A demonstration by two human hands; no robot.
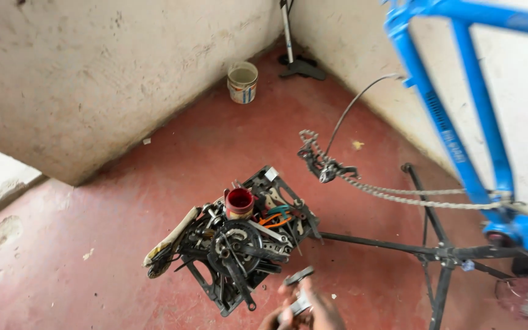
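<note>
At the bottom centre of the frame one hand shows, its fingers clamped on a small dark metal part; I cannot tell which hand it is. Just left of it sits one black tool tray holding one red cup and one chainring crank. One blue bicycle frame fills the upper right with one chain hanging, and one bucket stands at upper centre.

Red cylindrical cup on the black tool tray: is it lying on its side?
No. The red cylindrical cup stands upright, its open mouth facing up, among the tools on the black tool tray.
</note>
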